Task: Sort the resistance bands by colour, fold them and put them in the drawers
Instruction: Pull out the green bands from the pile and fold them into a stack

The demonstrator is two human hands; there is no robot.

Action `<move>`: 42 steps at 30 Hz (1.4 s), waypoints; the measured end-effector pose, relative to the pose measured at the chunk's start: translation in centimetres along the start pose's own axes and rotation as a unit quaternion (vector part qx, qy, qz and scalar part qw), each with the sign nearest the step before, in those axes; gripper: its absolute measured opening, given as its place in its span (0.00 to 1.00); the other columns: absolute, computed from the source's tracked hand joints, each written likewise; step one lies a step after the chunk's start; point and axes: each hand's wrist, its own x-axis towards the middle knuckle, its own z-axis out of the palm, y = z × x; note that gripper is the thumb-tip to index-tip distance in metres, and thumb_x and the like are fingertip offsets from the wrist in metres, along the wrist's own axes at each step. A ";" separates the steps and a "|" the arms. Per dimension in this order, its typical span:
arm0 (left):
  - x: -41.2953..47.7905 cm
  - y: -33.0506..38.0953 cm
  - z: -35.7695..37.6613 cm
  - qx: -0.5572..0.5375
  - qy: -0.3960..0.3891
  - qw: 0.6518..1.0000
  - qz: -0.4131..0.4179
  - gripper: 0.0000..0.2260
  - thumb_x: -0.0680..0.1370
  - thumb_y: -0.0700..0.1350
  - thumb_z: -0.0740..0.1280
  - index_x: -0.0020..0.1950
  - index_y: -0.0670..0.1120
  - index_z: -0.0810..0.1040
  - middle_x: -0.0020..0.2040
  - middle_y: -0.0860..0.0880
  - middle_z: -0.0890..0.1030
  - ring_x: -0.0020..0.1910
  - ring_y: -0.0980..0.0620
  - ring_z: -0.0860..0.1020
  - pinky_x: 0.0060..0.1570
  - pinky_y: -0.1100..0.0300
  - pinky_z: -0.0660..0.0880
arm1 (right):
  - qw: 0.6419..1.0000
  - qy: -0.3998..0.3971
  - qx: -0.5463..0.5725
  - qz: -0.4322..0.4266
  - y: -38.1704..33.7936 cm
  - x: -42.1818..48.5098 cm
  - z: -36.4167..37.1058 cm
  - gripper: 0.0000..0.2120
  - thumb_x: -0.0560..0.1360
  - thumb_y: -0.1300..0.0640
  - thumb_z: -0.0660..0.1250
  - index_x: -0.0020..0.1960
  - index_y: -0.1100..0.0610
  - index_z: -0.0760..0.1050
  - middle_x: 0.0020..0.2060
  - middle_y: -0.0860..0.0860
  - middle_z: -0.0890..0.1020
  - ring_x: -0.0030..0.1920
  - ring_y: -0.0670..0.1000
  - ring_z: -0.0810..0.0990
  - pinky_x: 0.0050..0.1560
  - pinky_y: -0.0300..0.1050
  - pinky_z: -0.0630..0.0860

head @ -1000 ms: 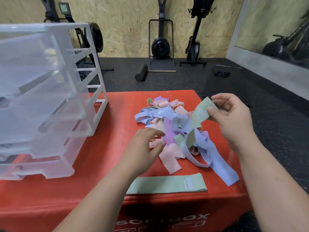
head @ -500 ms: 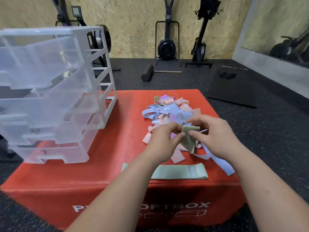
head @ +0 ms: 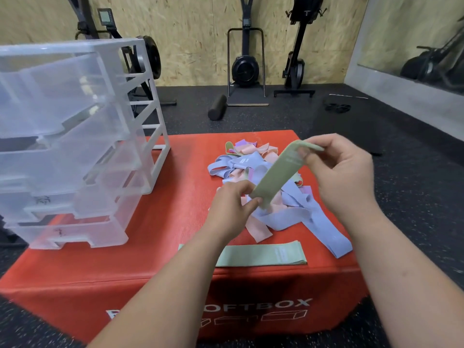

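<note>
A green resistance band (head: 277, 175) is stretched at a slant between both hands, above the pile. My left hand (head: 232, 209) pinches its lower end; my right hand (head: 344, 172) pinches its upper end. Beneath lies a tangled pile of blue, pink, purple and green bands (head: 253, 167) on the red soft box (head: 160, 270). A second green band (head: 261, 256) lies flat near the box's front edge. The clear plastic drawer unit (head: 72, 146) stands on the box's left side with its drawers pulled out.
A long blue band (head: 326, 233) trails from the pile toward the box's right front corner. Behind the box, on the black gym floor, stand exercise machines (head: 244, 64), a black foam roller (head: 217, 110) and a dark mat (head: 349, 126).
The hands were together over the pile half a second ago; they have drawn apart, the right rising, and the green band now stretches out between them.
</note>
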 end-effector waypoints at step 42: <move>-9.0 -5.4 -10.7 0.170 -0.037 0.963 -0.207 0.08 0.75 0.41 0.76 0.50 0.51 0.81 0.41 0.55 0.84 0.41 0.53 0.81 0.37 0.62 0.72 | 0.862 -0.270 -0.295 0.312 9.2 -6.5 -1.6 0.12 0.66 0.51 0.82 0.47 0.50 0.84 0.43 0.52 0.85 0.38 0.52 0.82 0.33 0.41 0.71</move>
